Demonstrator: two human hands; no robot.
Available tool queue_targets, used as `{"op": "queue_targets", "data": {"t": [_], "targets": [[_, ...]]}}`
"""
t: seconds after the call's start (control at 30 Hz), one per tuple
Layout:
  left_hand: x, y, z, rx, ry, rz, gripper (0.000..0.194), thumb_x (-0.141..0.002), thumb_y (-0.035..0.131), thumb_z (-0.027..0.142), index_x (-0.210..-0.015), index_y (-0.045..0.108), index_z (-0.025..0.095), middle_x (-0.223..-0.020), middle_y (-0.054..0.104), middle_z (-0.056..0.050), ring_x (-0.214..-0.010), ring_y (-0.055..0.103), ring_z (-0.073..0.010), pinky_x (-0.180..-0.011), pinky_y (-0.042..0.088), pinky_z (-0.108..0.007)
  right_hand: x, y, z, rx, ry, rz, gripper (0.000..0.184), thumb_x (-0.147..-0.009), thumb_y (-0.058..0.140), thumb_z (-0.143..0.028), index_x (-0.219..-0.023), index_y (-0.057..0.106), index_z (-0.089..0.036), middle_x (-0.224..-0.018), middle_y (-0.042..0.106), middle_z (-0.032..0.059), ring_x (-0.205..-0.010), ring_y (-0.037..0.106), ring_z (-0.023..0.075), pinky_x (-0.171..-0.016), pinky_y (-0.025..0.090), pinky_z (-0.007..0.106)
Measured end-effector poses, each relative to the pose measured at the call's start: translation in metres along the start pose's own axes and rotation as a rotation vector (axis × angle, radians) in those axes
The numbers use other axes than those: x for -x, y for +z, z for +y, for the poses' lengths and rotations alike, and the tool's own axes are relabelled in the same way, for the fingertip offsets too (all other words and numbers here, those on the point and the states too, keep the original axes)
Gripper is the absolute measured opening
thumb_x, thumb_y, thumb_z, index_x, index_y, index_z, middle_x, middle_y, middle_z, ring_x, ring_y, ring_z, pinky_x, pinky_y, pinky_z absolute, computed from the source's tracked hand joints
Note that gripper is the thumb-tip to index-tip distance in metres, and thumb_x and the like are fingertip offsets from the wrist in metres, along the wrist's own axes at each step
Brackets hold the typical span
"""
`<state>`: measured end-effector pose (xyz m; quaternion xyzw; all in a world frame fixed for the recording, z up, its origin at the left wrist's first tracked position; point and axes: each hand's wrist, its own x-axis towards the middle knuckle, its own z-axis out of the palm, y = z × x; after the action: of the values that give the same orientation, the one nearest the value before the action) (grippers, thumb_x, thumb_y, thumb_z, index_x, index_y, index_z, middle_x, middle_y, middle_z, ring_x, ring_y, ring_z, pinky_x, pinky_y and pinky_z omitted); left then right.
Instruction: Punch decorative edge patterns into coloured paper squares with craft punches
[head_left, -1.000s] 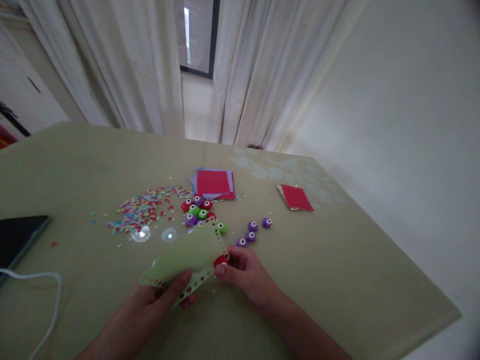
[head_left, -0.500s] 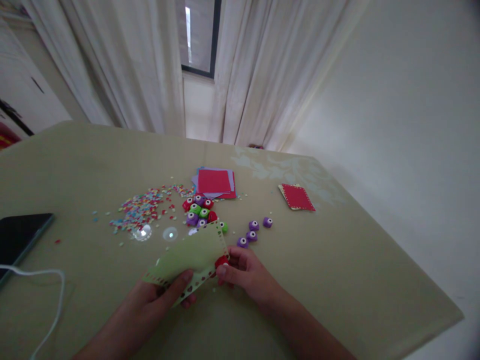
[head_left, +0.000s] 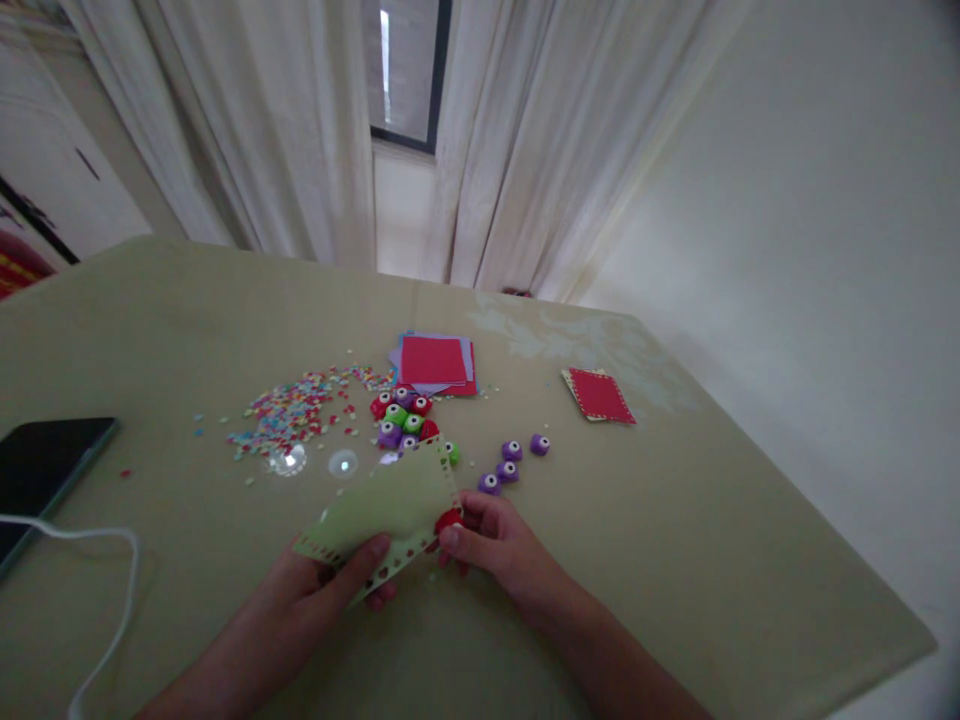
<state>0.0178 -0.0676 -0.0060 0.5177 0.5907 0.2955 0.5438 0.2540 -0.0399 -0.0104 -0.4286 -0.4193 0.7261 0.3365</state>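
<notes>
My left hand (head_left: 330, 590) is closed on a pale green sheet of paper (head_left: 390, 500), thumb on top and fingers underneath. Small cut-out shapes run along the edges of that sheet. At its near right corner, my right hand (head_left: 491, 535) pinches a red craft punch (head_left: 448, 520) that meets the paper's edge. Part of the punch is hidden behind my fingers. Just beyond the sheet sits a cluster of red, green and purple craft punches (head_left: 412, 424). Several purple craft punches (head_left: 508, 471) stand loose to the right of it.
Colourful paper confetti (head_left: 292, 412) is scattered left of the punches. A stack of coloured paper squares (head_left: 433, 360) lies behind them, and edge-punched paper squares (head_left: 600, 396) lie farther right. A dark phone (head_left: 52, 465) and a white cable (head_left: 133, 590) are at the left.
The view has shifted slightly, so everything appears a little farther right. Both hands keep their hold on the paper and the red punch, which stays at the paper's corner.
</notes>
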Motion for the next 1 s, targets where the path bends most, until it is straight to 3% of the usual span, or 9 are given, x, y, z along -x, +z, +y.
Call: {"op": "queue_targets", "data": {"t": [1.0], "targets": [[-0.0021, 0.0024, -0.0021, 0.031, -0.006, -0.047, 0.049, -0.089, 0.064, 0.062, -0.064, 0.082, 0.025, -0.075, 0.084, -0.003, -0.074, 0.077, -0.0263, -0.074, 0.062, -0.028, 0.0005, -0.0005, 0.0001, 0.019, 0.008, 0.027, 0.05, -0.071, 0.094, -0.059, -0.089, 0.074, -0.017, -0.079, 0.072, 0.0007, -0.069, 0.062, 0.0128, -0.062, 0.043, 0.023]]}}
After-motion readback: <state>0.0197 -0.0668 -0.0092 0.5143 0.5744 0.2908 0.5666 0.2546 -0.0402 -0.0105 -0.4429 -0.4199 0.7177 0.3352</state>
